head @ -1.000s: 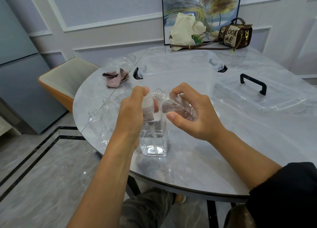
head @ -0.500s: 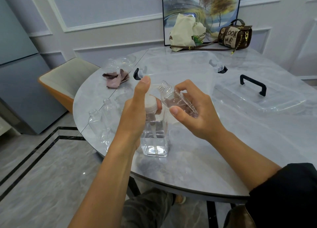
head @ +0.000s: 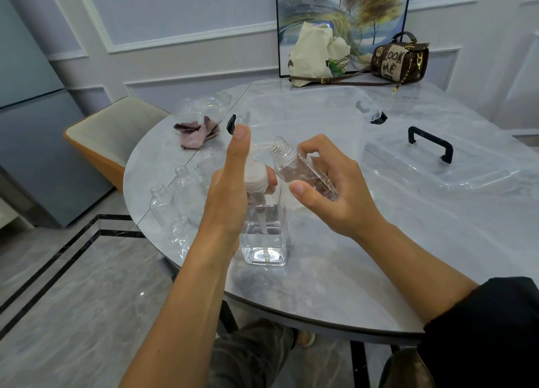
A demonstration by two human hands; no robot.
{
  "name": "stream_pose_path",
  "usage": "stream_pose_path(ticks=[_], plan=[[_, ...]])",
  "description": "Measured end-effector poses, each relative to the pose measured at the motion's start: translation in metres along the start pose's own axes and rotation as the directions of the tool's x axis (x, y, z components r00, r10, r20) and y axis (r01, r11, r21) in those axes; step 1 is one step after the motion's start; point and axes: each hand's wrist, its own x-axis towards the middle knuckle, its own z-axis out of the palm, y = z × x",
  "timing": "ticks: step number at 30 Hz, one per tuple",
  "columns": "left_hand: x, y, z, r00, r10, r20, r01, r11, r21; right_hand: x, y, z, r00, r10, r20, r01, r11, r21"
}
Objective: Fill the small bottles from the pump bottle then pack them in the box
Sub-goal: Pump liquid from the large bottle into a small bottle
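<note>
Left hand [head: 230, 189] was curled around the white collar of the pump bottle [head: 265, 239], thumb lifted straight up, clear of the pump head. The bottle stood upright on the marble table [head: 379, 256], near the front edge, liquid in its lower part. Right hand [head: 329, 192] gripped a small bottle [head: 300, 171], tilted, open mouth right beside the nozzle; how full, hard to tell. Two empty bottles [head: 163, 206] stood at the table's left edge. The clear box [head: 320, 125] sat open just behind the hands, its lid [head: 481, 171] lying off to the right.
</note>
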Motion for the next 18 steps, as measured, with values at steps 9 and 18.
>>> stream_pose_path(ticks=[9, 18], plan=[[0.0032, -0.0023, -0.0014, 0.999, -0.032, 0.019, 0.033, 0.999, -0.027, -0.0007, -0.0025, -0.0007, 1.000, -0.016, 0.019, 0.015, 1.000, 0.011], [0.0037, 0.0007, -0.0021, 0.997, -0.074, -0.015, 0.073, 0.997, -0.027, -0.0027, -0.0004, -0.0032, 0.999, -0.001, 0.046, 0.002, 1.000, -0.028]])
